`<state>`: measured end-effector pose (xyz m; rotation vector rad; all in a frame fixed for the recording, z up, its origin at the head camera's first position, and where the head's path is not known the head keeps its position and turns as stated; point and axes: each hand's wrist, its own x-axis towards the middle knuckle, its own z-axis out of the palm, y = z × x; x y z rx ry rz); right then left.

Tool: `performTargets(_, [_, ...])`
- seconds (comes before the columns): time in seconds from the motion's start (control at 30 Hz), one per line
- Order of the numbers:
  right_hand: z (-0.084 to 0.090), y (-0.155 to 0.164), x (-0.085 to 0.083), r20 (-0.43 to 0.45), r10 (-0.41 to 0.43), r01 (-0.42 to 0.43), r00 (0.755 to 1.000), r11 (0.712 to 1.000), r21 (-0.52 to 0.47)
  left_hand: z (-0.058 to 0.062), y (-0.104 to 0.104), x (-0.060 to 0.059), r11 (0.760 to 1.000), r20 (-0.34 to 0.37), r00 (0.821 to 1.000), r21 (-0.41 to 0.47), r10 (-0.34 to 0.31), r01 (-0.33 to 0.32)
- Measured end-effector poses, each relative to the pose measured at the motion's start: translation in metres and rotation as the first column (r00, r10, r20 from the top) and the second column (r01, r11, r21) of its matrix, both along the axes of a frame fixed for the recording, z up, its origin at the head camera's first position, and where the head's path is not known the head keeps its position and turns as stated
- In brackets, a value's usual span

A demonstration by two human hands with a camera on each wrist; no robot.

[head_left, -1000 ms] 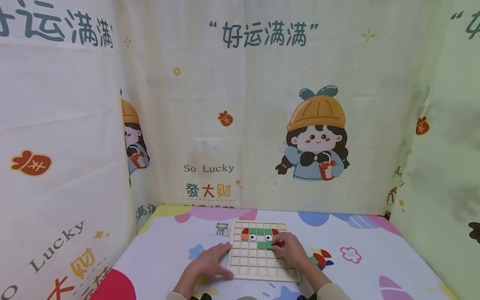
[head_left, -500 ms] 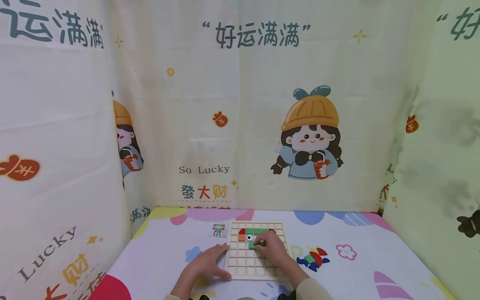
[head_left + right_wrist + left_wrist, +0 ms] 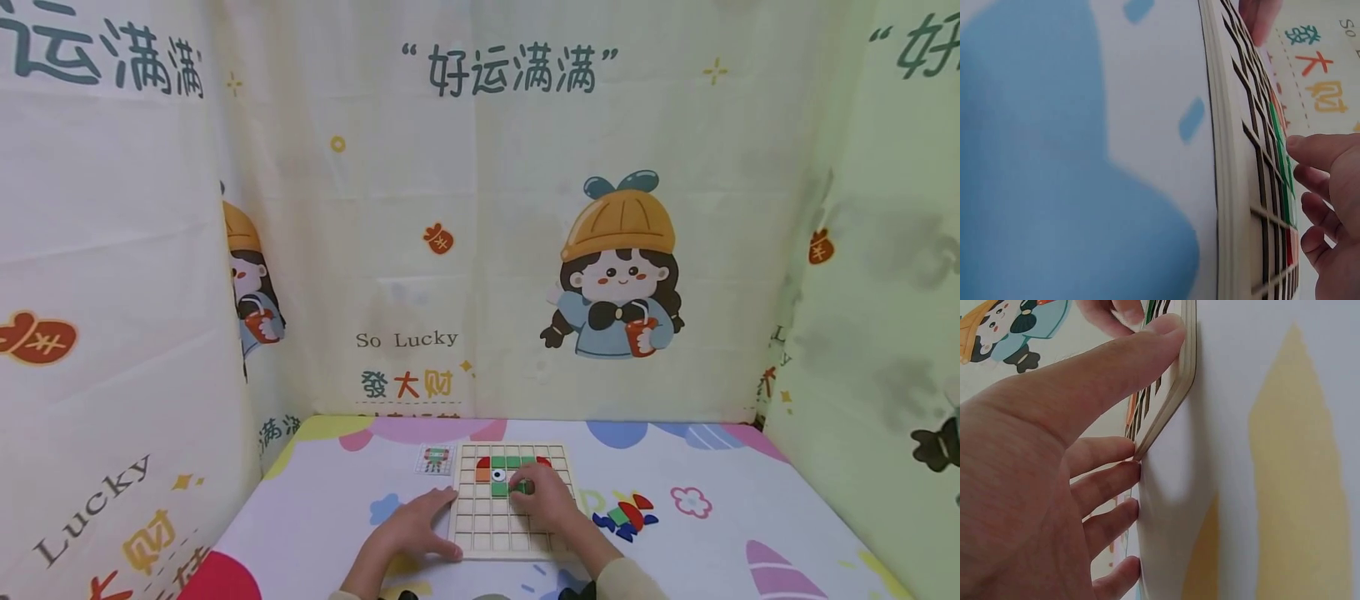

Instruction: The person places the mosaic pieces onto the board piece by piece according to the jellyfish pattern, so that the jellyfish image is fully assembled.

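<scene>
Left hand (image 3: 422, 518) spread, just touching the board (image 3: 482, 524) at eight o'clock, prolly bracing it, right hand (image 3: 547, 498) curled over green tiles (image 3: 498, 490), can't tell if gripping.

Head view: soft, even, slightly dim light; wide-angle stretch at the sides; grey patches on the right-hand curtain (image 3: 870, 350). Left wrist view: diffuse shadow beside the board (image 3: 1180, 390). Right wrist view: blue print (image 3: 1035, 187) blurred.
</scene>
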<state>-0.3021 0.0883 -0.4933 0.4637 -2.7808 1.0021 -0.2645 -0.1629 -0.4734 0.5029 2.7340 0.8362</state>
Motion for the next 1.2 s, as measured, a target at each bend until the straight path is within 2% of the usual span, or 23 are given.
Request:
performTargets(0.2, [0.003,0.034,0.008,-0.043,-0.038,0.038,0.998,0.999,-0.013,-0.001,-0.001,0.001,1.000,0.000,1.000,0.007,-0.008,0.008])
performTargets(0.37, [0.006,0.072,0.015,0.006,-0.174,0.174,0.985,0.984,-0.034,-0.002,-0.002,0.000,1.000,-0.002,1.000,0.002,-0.016,0.016])
performTargets(0.5, [0.002,0.104,0.020,0.007,-0.249,0.249,0.969,0.969,0.008,-0.004,-0.001,0.000,1.000,0.001,1.000,0.008,-0.009,0.009])
performTargets(0.87, [0.002,0.164,0.036,0.041,-0.322,0.317,0.946,0.944,0.089,-0.001,-0.003,-0.002,1.000,0.039,0.999,0.000,0.008,-0.008])
performTargets(1.07, [0.003,0.177,0.038,0.037,-0.339,0.332,0.940,0.935,0.121,-0.002,-0.003,-0.002,1.000,-0.008,1.000,-0.004,0.000,0.000])
performTargets(1.2, [-0.002,0.179,0.035,0.050,-0.337,0.327,0.940,0.934,0.147,-0.003,-0.002,-0.003,1.000,0.021,1.000,0.002,-0.001,0.001])
